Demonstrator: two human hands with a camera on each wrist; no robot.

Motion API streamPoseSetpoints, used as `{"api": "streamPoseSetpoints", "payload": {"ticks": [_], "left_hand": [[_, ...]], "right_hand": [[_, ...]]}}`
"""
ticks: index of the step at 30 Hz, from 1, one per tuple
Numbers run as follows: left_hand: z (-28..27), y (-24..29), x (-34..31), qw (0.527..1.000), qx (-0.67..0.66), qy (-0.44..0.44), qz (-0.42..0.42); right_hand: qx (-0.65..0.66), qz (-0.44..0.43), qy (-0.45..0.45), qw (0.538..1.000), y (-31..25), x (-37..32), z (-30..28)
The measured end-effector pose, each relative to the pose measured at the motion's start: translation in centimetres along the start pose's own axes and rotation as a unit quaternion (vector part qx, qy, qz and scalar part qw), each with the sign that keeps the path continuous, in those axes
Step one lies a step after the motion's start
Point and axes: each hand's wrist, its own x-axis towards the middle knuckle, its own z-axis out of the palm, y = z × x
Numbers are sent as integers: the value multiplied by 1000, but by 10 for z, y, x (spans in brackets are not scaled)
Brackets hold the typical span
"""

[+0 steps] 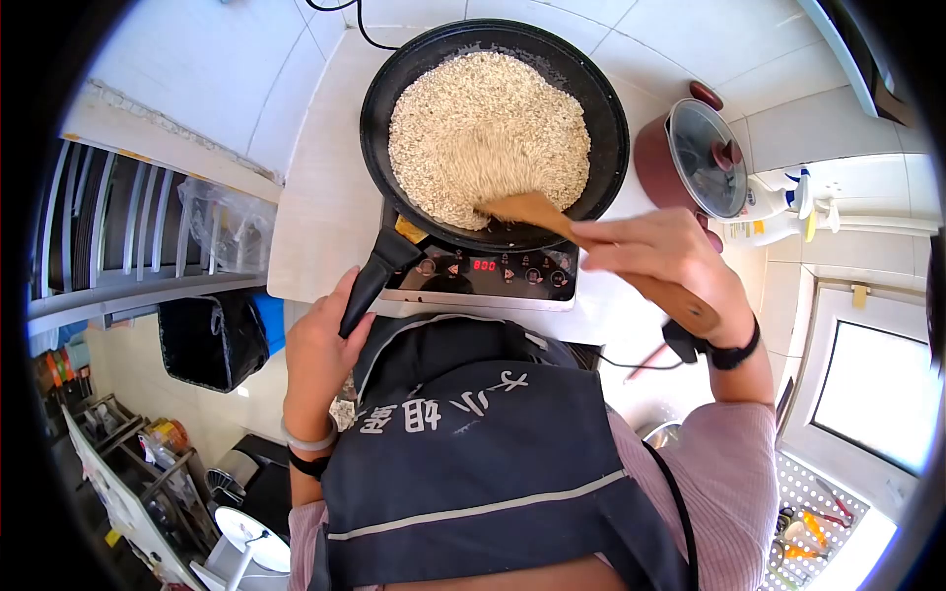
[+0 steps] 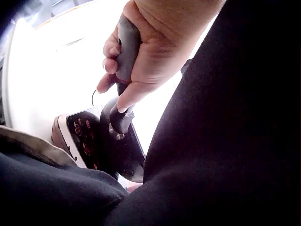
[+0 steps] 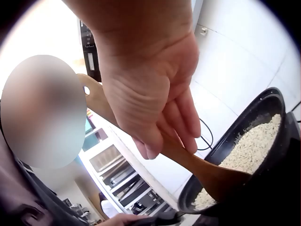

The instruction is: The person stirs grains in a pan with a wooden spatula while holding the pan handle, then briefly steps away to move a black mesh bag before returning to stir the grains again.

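Observation:
A black frying pan (image 1: 608,138) full of pale, flake-like grains (image 1: 493,108) sits on an induction cooker (image 1: 483,276) whose display reads 800. My left hand (image 1: 320,345) grips the pan's handle (image 1: 372,281); in the left wrist view, fingers and thumb wrap the grey-black grip (image 2: 128,52). In my right hand (image 1: 680,256) is a wooden spatula (image 1: 532,209), its blade down in the grains at the pan's near side. The right wrist view shows the spatula (image 3: 181,157) slanting under the palm into the pan, fingers around its handle.
Right of the pan stands a dark red lidded pot (image 1: 662,158), with spray bottles (image 1: 774,212) beyond it. Tiled walls (image 1: 207,69) rise behind the counter (image 1: 320,197). A rack (image 1: 118,217) is at the left, above a black-lined bin (image 1: 209,335). A cable (image 1: 363,25) runs behind the pan.

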Motion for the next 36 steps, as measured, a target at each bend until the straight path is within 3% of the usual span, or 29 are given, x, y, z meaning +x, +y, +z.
{"api": "streamPoseSetpoints", "payload": {"ticks": [3,6,8,9,12,13,15,16,18,19,22,25,29,32,34,35,36], "left_hand": [[0,0,0,1000,0,3,-2],[1,0,1,1000,-2,8,2],[1,0,1,1000,-1,11,2],[0,0,0,1000,-2,6,-2],[1,0,-1,1000,-2,5,-4],[1,0,-1,1000,2,7,3],[1,0,0,1000,4,7,3],[1,0,0,1000,9,5,4],[0,0,0,1000,5,2,6],[-1,1,0,1000,1,0,9],[-1,0,2,1000,3,5,20],[-4,1,2,1000,-2,-14,12],[-2,-2,2,1000,-2,-7,23],[-5,1,2,1000,4,-22,8],[-8,4,3,998,-5,-53,-37],[-7,2,3,998,-5,-54,-37],[-4,-1,2,999,-6,-33,-12]], "right_hand": [[-60,-46,40,996,36,16,12],[-28,-32,96,995,74,24,23],[-32,45,192,980,74,32,23],[-33,44,191,980,70,31,21],[-11,172,321,931,51,9,15],[-12,171,318,932,42,1,14],[121,224,436,863,24,-14,13],[120,225,435,864,23,-23,12],[33,375,457,806,27,-39,17],[33,376,457,805,36,-41,23],[191,362,540,736,78,-31,38],[295,337,563,694,117,-3,50],[376,322,527,691,134,34,58],[341,248,433,797,126,47,73],[177,214,344,897,109,42,74],[103,185,303,929,93,41,71],[103,186,303,929,84,37,68]]}}
